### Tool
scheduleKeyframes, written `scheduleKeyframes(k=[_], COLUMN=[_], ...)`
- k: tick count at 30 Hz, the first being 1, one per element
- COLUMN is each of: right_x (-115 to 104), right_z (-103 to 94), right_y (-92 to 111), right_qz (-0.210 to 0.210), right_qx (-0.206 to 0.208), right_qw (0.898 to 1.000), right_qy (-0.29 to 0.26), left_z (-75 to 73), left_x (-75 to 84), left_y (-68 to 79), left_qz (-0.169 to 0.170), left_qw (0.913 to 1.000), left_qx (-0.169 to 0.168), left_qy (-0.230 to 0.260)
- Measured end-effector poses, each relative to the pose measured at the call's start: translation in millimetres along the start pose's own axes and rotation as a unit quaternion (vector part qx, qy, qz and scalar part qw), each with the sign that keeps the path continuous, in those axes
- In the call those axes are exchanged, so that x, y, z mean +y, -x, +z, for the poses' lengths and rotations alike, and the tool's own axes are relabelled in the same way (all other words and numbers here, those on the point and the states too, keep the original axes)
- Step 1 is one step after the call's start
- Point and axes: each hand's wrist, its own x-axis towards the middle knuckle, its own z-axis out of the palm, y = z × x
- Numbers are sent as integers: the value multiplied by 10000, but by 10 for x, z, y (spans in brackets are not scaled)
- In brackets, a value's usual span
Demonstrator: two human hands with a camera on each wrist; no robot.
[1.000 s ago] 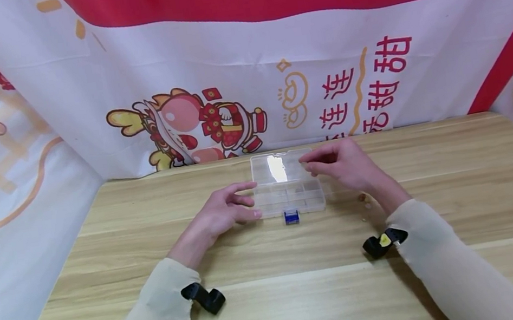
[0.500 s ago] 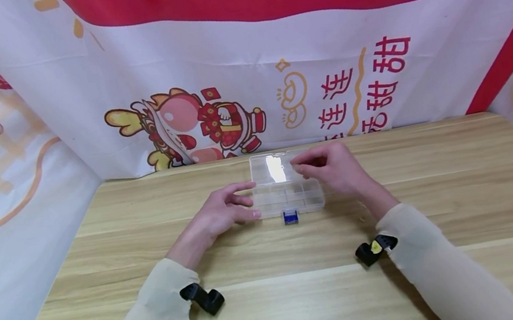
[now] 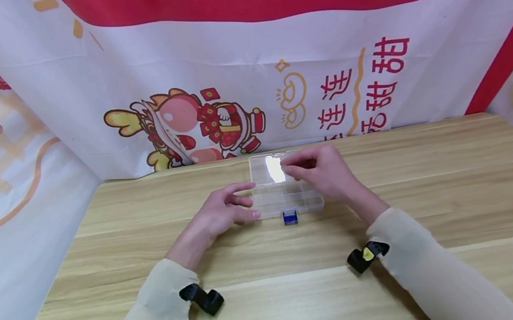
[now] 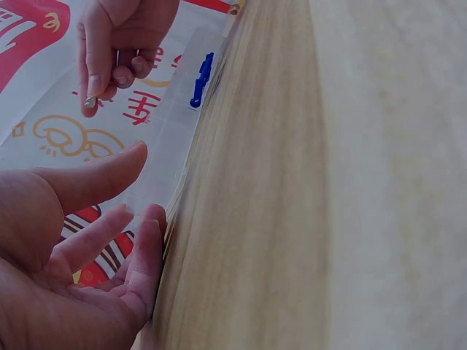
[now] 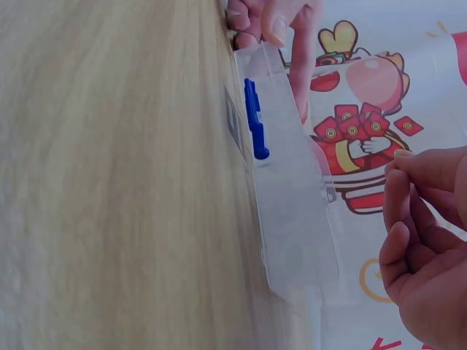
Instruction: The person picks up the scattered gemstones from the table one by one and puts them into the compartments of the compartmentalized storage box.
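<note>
A clear plastic compartment box lies on the table with its lid raised at the back and a blue latch at the front. My left hand rests at the box's left end, fingers spread and thumb apart. Above the box, near the lid, my right hand pinches a tiny shiny piece between thumb and forefinger; its exact kind is too small to tell. In the right wrist view the box appears side-on, with the right hand apart from it.
Small brownish pieces lie on the table beyond the box's right end; in the head view the right arm hides them. A printed cloth hangs behind the wooden table.
My right hand has moved left over the box, still pinching the tiny piece. The small pieces on the table have gone out of sight behind the right arm. My left hand stays put.
</note>
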Motion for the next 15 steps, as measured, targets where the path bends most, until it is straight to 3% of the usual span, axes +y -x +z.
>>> scheduleKeyframes(k=[15], right_x=[-70], right_z=[183], right_y=[-29], right_qz=[111], right_qx=[-151], right_qw=[9997], right_qy=[180], left_z=[-12], left_x=[-2], left_y=[2], left_qz=[-20], left_qw=[10000], left_qx=[-36], left_qy=[-53])
